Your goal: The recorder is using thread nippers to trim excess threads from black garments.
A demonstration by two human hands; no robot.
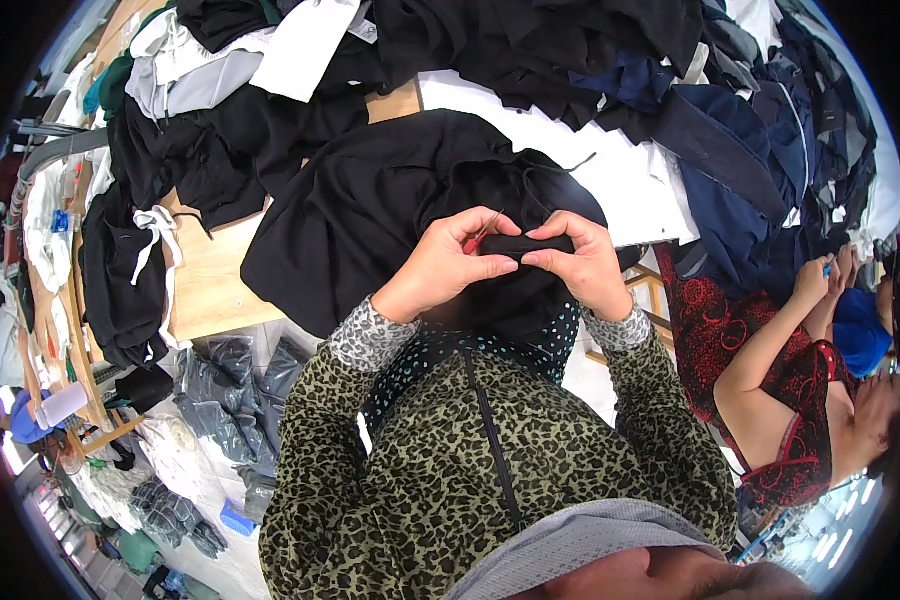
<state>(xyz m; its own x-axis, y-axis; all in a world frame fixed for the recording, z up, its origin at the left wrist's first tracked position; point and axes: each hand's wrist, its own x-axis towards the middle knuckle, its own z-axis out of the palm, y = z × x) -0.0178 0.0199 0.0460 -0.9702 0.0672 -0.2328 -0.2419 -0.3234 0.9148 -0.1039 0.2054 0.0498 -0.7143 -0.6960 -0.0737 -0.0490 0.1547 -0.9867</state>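
A black garment (pixel 370 190) lies bunched over the near table edge and my lap. My left hand (pixel 450 262) and my right hand (pixel 585 262) are close together in front of me, both closed on a folded edge of it. Thumbs and forefingers pinch the fold from either side, with a short stretch of cloth between them. Tucked in my left palm is a small red-handled tool (pixel 472 244), its thin tip pointing up past the forefinger. Most of it is hidden by the fingers, so its exact kind does not show.
Heaped dark clothes (pixel 530 45) cover the table's far side, with white cloth (pixel 570 150) beneath. Navy garments (pixel 740 170) pile up at the right, beside a seated co-worker in red and black (pixel 730 360). Plastic-wrapped bundles (pixel 230 400) lie on the floor at left.
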